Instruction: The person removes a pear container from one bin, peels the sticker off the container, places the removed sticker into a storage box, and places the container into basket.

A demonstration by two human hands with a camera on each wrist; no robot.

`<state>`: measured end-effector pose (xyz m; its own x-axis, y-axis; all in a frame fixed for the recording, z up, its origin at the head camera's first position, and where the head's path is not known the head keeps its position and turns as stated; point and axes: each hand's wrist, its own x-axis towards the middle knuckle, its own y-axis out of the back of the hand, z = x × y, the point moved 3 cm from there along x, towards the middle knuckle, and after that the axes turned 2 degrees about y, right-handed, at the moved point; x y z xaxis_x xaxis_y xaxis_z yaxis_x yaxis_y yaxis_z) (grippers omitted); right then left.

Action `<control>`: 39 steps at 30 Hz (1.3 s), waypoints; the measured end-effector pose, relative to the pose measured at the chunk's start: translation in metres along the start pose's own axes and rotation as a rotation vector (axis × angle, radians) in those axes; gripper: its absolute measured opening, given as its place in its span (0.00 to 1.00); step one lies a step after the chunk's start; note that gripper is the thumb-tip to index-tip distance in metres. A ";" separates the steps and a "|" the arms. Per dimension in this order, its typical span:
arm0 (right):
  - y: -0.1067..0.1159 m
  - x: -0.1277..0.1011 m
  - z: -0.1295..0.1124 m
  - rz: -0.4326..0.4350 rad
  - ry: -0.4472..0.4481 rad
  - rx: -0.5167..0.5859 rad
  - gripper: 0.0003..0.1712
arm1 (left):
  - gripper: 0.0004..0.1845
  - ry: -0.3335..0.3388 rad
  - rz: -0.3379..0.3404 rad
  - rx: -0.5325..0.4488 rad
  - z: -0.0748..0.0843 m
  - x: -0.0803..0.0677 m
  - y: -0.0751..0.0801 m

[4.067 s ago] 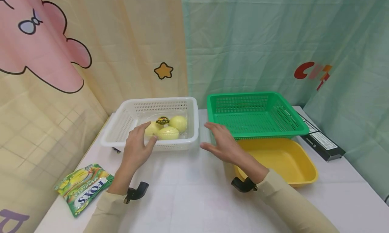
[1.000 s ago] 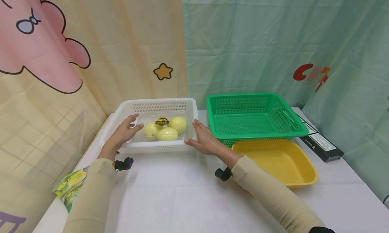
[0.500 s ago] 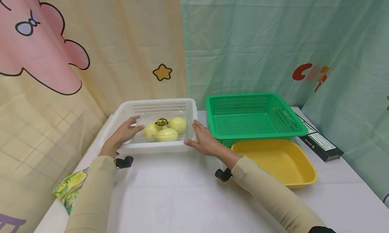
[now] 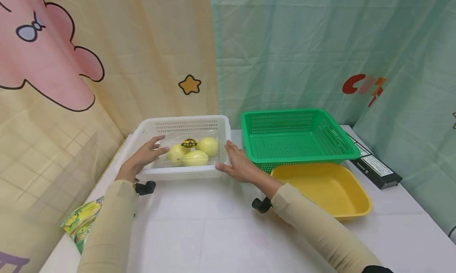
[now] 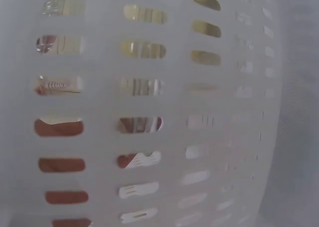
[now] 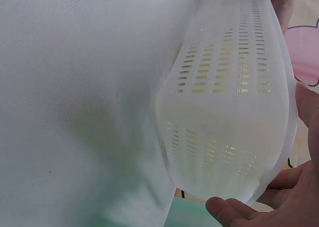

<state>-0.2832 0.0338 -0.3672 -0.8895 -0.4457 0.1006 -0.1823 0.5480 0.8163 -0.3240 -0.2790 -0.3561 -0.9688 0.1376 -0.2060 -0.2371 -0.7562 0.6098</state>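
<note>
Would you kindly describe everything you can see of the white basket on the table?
The white basket is a rectangular tub of what looks like plastic, its walls pierced by rows of small slots and topped by a rolled rim. It sits upright on the white table, left of the green basket. Inside lies a clear pack of yellow fruit with a dark round sticker. The left hand rests on its left rim, reaching inward; the right hand lies against its right wall.
</note>
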 end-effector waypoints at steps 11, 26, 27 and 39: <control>-0.001 -0.001 0.000 -0.001 -0.004 0.006 0.49 | 0.46 0.026 -0.123 -0.126 -0.003 0.002 0.000; -0.001 -0.001 0.000 0.002 -0.004 0.007 0.49 | 0.46 0.067 -0.182 -0.120 -0.005 0.006 -0.004; -0.001 -0.001 0.000 0.001 -0.002 0.007 0.49 | 0.46 0.066 -0.181 -0.116 -0.005 0.006 -0.004; -0.001 0.000 0.001 -0.005 0.008 0.004 0.49 | 0.45 0.031 -0.089 -0.030 -0.003 0.004 -0.001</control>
<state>-0.2834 0.0344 -0.3687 -0.8851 -0.4544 0.1010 -0.1886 0.5485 0.8146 -0.3270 -0.2797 -0.3600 -0.9412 0.1854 -0.2825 -0.3195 -0.7610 0.5646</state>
